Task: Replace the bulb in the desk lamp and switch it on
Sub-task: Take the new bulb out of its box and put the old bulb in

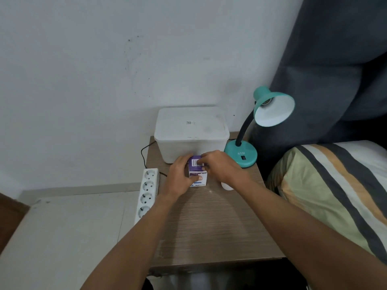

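A teal desk lamp stands at the back right of the wooden bedside table. Its shade tilts toward me and the socket inside shows no bulb. A small purple and white bulb box stands on the table in front of a white tub. My left hand grips the box's lower part, thumb across its front. My right hand has its fingertips on the box's raised top flap. A white bulb lies on the table, mostly hidden under my right wrist.
A white lidded plastic tub sits at the back of the table against the wall. A white power strip hangs along the table's left edge with a black cord. A striped pillow and dark headboard lie to the right.
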Motion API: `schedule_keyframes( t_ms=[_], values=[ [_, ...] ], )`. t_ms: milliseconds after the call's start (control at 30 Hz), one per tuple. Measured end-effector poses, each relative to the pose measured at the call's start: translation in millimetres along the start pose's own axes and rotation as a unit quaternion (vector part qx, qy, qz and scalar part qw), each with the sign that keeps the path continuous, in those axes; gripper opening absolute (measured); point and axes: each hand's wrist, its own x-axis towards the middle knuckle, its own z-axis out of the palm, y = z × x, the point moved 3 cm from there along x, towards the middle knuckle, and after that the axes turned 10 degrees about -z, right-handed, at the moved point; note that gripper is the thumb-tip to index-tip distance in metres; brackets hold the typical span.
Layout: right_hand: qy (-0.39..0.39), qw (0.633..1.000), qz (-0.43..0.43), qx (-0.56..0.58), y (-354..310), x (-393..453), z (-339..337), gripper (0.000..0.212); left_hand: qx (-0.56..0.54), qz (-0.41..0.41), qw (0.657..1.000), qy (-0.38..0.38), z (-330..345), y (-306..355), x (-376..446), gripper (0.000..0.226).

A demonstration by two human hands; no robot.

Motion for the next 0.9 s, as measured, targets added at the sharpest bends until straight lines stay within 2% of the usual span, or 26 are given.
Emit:
schedule_keyframes(
  t_ms=[200, 400, 467, 533, 600, 667, 733, 800, 900],
  values=[
    [-0.056, 0.996, -0.032, -0.062, -3.4, 10.1, -6.9, 0.017, -0.055, -0.026, 0.998, -0.019, 3.7, -8.5, -1.8, 0.085],
    [-0.014, 0.999, -0.047, -0.018, 2.0, 3.3, -4.5, 0.022, -0.063, -0.025, 0.998, -0.015, 6.8, -12.8, -1.7, 0.084],
    [0.036, 0.999, -0.017, 0.034, 5.2, 0.6, -6.6, 0.026, -0.06, -0.02, 0.998, -0.018, 6.7, -13.7, -2.8, 0.085],
    [0.101, 0.986, 0.05, 0.122, 8.7, -1.0, -10.3, 0.024, -0.06, -0.023, 0.998, -0.026, 6.3, -12.2, -5.0, 0.094],
    [0.159, 0.951, 0.138, 0.224, 10.3, -0.8, -12.5, 0.02, -0.046, -0.033, 0.998, -0.023, 5.1, -10.7, -8.3, 0.106],
    [0.211, 0.908, 0.212, 0.293, 11.3, 1.3, -12.3, 0.02, -0.032, -0.026, 0.999, -0.016, 4.8, -8.9, -11.3, 0.108],
    [0.257, 0.873, 0.275, 0.311, 11.7, 2.9, -12.4, 0.025, -0.023, -0.014, 1.0, -0.015, 5.3, -7.8, -14.0, 0.102],
    [0.29, 0.854, 0.315, 0.297, 10.5, 2.8, -12.8, 0.026, -0.01, -0.003, 1.0, -0.016, 4.5, -5.9, -14.7, 0.093],
    [0.308, 0.867, 0.289, 0.265, 7.8, 2.1, -12.3, 0.021, 0.007, 0.015, 1.0, -0.019, 1.5, -4.3, -9.6, 0.091]
  ],
)
